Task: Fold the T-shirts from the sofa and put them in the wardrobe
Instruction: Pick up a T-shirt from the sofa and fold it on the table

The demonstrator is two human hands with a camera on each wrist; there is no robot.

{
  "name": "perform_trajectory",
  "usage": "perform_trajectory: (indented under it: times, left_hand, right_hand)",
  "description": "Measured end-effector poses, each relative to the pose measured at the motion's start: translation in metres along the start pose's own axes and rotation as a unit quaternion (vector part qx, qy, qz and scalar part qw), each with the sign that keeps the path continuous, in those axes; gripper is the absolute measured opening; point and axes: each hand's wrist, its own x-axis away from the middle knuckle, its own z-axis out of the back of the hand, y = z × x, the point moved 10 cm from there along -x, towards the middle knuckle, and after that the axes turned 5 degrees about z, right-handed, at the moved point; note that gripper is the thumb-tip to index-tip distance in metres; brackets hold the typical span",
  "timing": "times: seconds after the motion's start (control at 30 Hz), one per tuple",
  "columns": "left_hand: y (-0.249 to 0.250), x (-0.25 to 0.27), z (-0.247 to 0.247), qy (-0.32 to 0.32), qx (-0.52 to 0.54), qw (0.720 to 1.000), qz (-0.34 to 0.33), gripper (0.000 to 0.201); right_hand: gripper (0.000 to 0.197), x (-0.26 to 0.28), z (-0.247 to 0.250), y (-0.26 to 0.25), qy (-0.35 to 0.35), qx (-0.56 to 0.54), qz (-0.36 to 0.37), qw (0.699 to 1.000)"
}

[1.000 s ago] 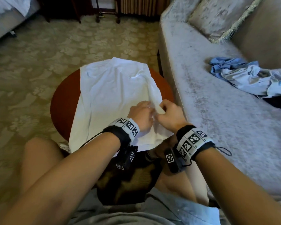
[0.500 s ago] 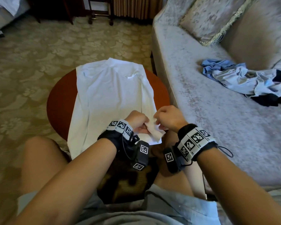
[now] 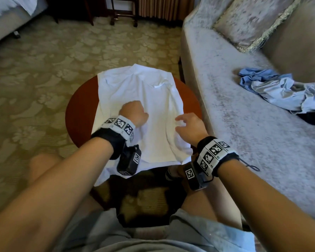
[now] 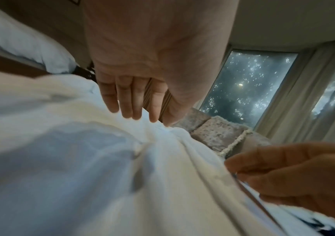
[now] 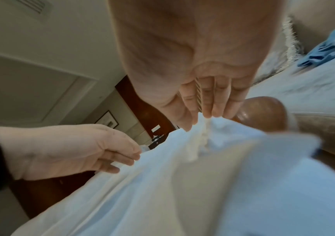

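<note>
White T-shirt point(image 3: 138, 99) spread flat on round wooden desk point(image 3: 76, 110), beside sofa point(image 3: 244, 106). Left hand point(image 3: 134, 113) flat on cloth, fingers straight, holding nothing. Right hand point(image 3: 188, 126) loosely open at folded right edge, fingertips touching fabric. Best done by pinning the middle while smoothing the side fold outward, edges aligned, before folding lengthwise.

The sofa point(image 3: 235, 124) edge stands just right of the round table point(image 3: 76, 110), leaving only a narrow gap, while open carpet point(image 3: 35, 79) lies left and beyond.
</note>
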Motion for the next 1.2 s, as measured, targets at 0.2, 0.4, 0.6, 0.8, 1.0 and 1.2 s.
perform_trajectory:
  times: [0.2, 0.4, 0.6, 0.8, 1.0, 1.2]
  left_hand:
    - [-0.062, -0.004, 0.008, -0.026, -0.088, 0.991, 0.097, 0.043]
    - [-0.077, 0.001, 0.011, -0.084, -0.145, 0.98, 0.112, 0.024]
    - [-0.082, -0.021, 0.047, -0.051, -0.102, 0.985, 0.129, 0.028]
    - [-0.091, -0.099, 0.084, -0.026, -0.061, 0.986, 0.152, 0.021]
    - [-0.114, -0.202, 0.092, -0.008, -0.07, 0.977, 0.2, 0.048]
    - [-0.135, -0.29, 0.06, -0.04, 0.081, 0.959, 0.27, 0.061]
  right_hand:
    - [0.045, -0.021, -0.042, -0.034, -0.125, 0.128, 0.023, 0.984]
    - [0.023, -0.025, -0.026, -0.042, -0.141, 0.215, -0.055, 0.965]
    - [0.019, -0.057, -0.012, -0.04, -0.104, 0.168, -0.088, 0.976]
    - [0.031, -0.137, 0.0, -0.046, -0.078, 0.168, -0.095, 0.978]
    - [0.047, -0.234, 0.006, -0.018, -0.037, 0.152, -0.169, 0.973]
    - [0.043, -0.305, -0.018, 0.008, -0.053, 0.044, -0.23, 0.971]
